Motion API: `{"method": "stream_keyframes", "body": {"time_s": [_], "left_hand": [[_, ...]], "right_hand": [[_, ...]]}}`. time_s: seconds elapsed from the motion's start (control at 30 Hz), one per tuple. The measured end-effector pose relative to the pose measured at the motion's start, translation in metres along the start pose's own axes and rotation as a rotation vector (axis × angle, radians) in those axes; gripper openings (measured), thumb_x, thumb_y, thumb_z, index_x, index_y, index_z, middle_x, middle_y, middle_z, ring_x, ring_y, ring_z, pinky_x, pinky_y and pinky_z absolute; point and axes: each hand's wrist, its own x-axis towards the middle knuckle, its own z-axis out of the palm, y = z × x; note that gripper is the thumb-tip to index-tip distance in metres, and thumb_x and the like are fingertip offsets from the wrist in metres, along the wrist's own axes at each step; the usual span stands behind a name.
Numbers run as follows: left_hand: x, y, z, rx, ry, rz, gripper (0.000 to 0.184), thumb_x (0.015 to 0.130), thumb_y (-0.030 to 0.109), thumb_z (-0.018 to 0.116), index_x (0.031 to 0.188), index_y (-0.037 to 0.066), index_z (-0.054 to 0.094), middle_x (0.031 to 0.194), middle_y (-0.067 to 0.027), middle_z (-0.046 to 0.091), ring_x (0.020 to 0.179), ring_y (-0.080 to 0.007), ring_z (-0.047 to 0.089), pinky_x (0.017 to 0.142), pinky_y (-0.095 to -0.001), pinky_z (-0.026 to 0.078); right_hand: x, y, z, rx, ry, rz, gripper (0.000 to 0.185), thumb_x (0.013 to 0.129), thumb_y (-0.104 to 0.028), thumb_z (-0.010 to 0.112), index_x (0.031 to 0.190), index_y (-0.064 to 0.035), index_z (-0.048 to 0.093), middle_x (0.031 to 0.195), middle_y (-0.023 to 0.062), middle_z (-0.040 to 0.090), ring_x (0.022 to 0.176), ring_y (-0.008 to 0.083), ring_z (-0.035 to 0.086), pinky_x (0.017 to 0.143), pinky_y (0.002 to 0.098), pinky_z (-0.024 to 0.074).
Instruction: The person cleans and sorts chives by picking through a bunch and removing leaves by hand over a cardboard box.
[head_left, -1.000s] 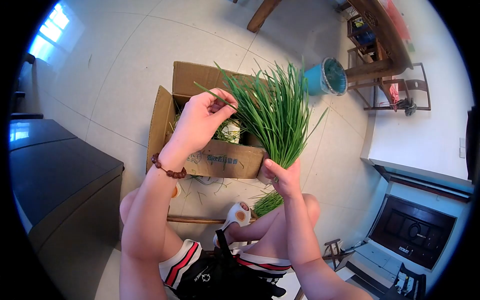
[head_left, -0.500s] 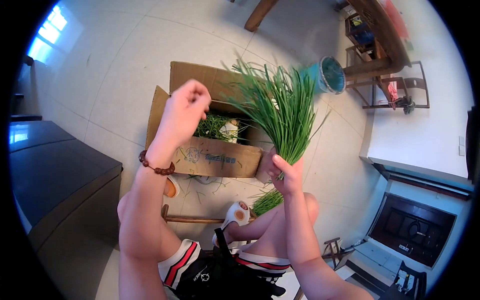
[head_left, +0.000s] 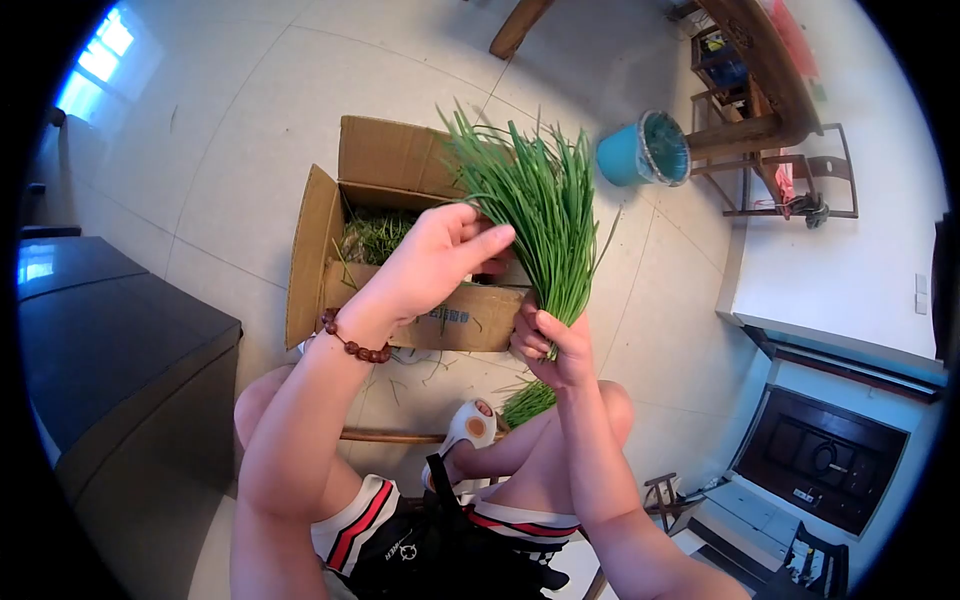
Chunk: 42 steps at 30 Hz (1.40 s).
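Note:
My right hand [head_left: 558, 345] is closed round the lower stems of a bunch of long green chives [head_left: 545, 220], held upright with the blades fanning out above. On the bunch's left side is my left hand [head_left: 445, 255], with a brown bead bracelet at its wrist. Its thumb and loosely curled fingers are apart and near the outer blades; part of the fingers is hidden behind the thumb. Beneath the hands an open cardboard box [head_left: 440, 330] holds loose green trimmings [head_left: 375, 238]. More chives [head_left: 527, 402] lie on the floor by my right leg.
A blue bucket [head_left: 620, 155] with a plastic liner stands beyond the bunch, near a wooden table leg [head_left: 735, 138]. At the left is a dark cabinet [head_left: 130, 330]. Stray bits lie on the tiled floor before the box, near my slippered foot [head_left: 472, 425].
My left hand has moved right and down from above the box to the side of the chives. The bunch and my right hand have shifted slightly left.

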Motion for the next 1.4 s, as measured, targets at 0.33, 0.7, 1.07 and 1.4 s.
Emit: {"method": "stream_keyframes", "body": {"time_s": [0.33, 0.7, 1.07, 1.4], "left_hand": [[0.004, 0.012, -0.012, -0.117, 0.168, 0.21, 0.023, 0.106, 0.017, 0.054, 0.111, -0.001, 0.068, 0.108, -0.0072, 0.073, 0.096, -0.0154, 0.069, 0.091, -0.0356, 0.057], [0.014, -0.011, -0.025, 0.259, 0.752, 0.199, 0.059, 0.105, 0.047, 0.054, 0.144, 0.004, 0.048, 0.139, -0.0119, 0.058, 0.124, -0.0209, 0.057, 0.109, -0.0466, 0.041], [0.008, -0.022, 0.013, -0.111, 0.071, -0.01, 0.036, 0.103, 0.018, 0.063, 0.135, 0.001, 0.056, 0.127, -0.0041, 0.066, 0.112, -0.0111, 0.061, 0.098, -0.0328, 0.049], [0.006, -0.016, 0.02, -0.477, 0.089, 0.123, 0.032, 0.102, 0.004, 0.052, 0.134, 0.003, 0.056, 0.13, -0.0049, 0.063, 0.117, -0.0166, 0.061, 0.101, -0.0353, 0.049]], "right_hand": [[0.004, 0.005, 0.013, -0.03, -0.02, 0.007, 0.03, 0.091, -0.009, 0.072, 0.111, -0.0049, 0.05, 0.084, 0.0022, 0.051, 0.055, 0.0059, 0.038, 0.046, 0.0214, 0.0281], [0.006, 0.009, 0.01, -0.102, 0.013, -0.077, 0.031, 0.092, -0.006, 0.071, 0.116, -0.0054, 0.051, 0.085, 0.0039, 0.054, 0.056, 0.0084, 0.039, 0.048, 0.0235, 0.0308], [0.01, 0.024, 0.016, -0.487, 0.189, -0.188, 0.033, 0.088, 0.003, 0.073, 0.114, -0.0032, 0.055, 0.086, 0.005, 0.061, 0.061, 0.0125, 0.053, 0.051, 0.027, 0.0387], [0.009, 0.02, 0.02, -0.453, 0.183, -0.223, 0.027, 0.088, 0.002, 0.074, 0.109, -0.0018, 0.058, 0.084, 0.0036, 0.062, 0.063, 0.0108, 0.055, 0.053, 0.0254, 0.0422]]}}
